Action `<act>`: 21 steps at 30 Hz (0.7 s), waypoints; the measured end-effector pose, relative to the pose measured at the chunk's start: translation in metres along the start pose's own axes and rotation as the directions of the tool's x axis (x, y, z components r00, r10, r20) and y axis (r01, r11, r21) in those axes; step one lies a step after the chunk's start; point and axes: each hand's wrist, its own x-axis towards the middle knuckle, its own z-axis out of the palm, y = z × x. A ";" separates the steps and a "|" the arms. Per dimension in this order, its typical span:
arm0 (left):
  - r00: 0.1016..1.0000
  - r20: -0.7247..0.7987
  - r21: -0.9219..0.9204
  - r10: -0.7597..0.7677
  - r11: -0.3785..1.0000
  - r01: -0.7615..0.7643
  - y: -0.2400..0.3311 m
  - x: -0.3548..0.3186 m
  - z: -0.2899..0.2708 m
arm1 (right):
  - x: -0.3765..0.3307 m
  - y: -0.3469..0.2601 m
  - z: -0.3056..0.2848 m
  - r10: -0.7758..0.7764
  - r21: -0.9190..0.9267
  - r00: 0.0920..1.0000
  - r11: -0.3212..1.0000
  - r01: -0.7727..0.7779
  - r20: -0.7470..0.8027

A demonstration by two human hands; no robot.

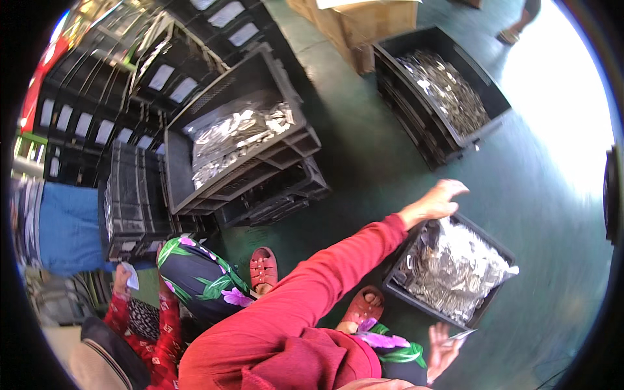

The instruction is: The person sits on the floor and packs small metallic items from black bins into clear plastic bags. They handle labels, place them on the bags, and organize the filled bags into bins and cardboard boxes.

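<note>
My left arm, in a red sleeve, reaches across to the far side of a black crate on the floor. My left hand is open at that crate's far rim, its fingers stretched out to the right. Inside the crate lie shiny metal parts and a clear plastic bag full of more of them. By the near rim is my right hand, with a thin white card between thumb and fingers. The hand's underside is hidden.
Stacked black crates with bagged metal parts stand at left; another stack holds loose parts at far right. A cardboard box is behind. A person in patterned red sleeves holds white paper at lower left.
</note>
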 end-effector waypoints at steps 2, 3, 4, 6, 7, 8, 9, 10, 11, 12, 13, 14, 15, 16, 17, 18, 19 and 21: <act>0.949 0.233 -0.102 -0.211 0.966 0.239 -0.004 0.034 0.027 | -0.001 0.014 -0.005 0.062 -0.027 0.986 0.998 -0.058 0.157; 0.886 0.334 0.099 -0.322 0.946 0.307 0.005 0.038 0.022 | 0.011 0.017 -0.008 0.090 -0.140 0.951 0.989 -0.051 0.294; 0.775 0.433 0.310 -0.460 0.884 0.351 0.020 0.039 0.016 | 0.012 0.023 0.008 -0.020 -0.128 0.993 0.991 0.035 0.116; 0.726 0.499 0.371 -0.473 0.874 0.314 0.021 0.029 0.027 | 0.026 0.018 0.002 -0.116 -0.195 0.993 0.974 0.120 0.029; 0.685 0.516 0.411 -0.514 0.850 0.328 0.027 0.029 0.025 | 0.031 0.019 0.002 -0.170 -0.224 0.985 0.961 0.162 -0.018; 0.710 0.561 0.451 -0.425 0.877 0.168 0.028 0.027 0.027 | 0.038 0.018 -0.001 -0.242 -0.254 0.970 0.936 0.242 0.032; 0.764 0.537 0.492 -0.358 0.869 0.061 0.033 0.022 0.023 | 0.040 0.019 0.005 -0.261 -0.292 0.964 0.920 0.262 0.042; 0.773 0.524 0.474 -0.358 0.876 0.085 0.027 0.021 0.026 | 0.045 0.021 0.016 -0.279 -0.323 0.959 0.903 0.282 0.059; 0.783 0.506 0.457 -0.360 0.883 0.111 0.018 0.020 0.028 | 0.050 0.022 0.024 -0.293 -0.354 0.953 0.885 0.302 0.078; 0.806 0.472 0.446 -0.358 0.885 0.132 0.016 0.015 0.026 | 0.060 0.016 0.018 -0.277 -0.325 0.955 0.898 0.296 0.106; 0.855 0.424 0.404 -0.298 0.907 0.115 0.009 0.002 0.024 | 0.054 0.016 0.031 -0.293 -0.362 0.951 0.880 0.309 0.098; 0.856 0.402 0.393 -0.327 0.905 0.161 0.002 -0.011 0.014 | 0.050 0.014 0.048 -0.303 -0.400 0.948 0.861 0.315 0.097; 0.848 0.381 0.379 -0.368 0.899 0.219 -0.004 -0.029 0.001 | 0.048 0.015 0.066 -0.304 -0.443 0.949 0.842 0.309 0.085; 0.841 0.326 0.313 -0.431 0.889 0.334 0.002 -0.047 -0.007 | 0.048 0.008 0.073 -0.305 -0.509 0.933 0.782 0.361 0.193; 0.814 0.272 0.246 -0.513 0.855 0.456 0.011 -0.069 -0.019 | 0.044 0.006 0.085 -0.299 -0.528 0.938 0.776 0.345 0.173; 0.789 0.223 0.181 -0.573 0.819 0.544 0.024 -0.092 -0.031 | 0.043 0.008 0.096 -0.306 -0.526 0.930 0.767 0.368 0.204; 0.757 0.169 0.110 -0.631 0.775 0.622 0.035 -0.111 -0.044 | 0.044 0.009 0.109 -0.313 -0.523 0.918 0.756 0.395 0.242; 0.774 -0.165 0.096 -0.611 0.771 0.629 0.050 -0.168 -0.056 | 0.036 0.017 0.147 -0.194 -0.587 0.934 0.734 0.341 0.301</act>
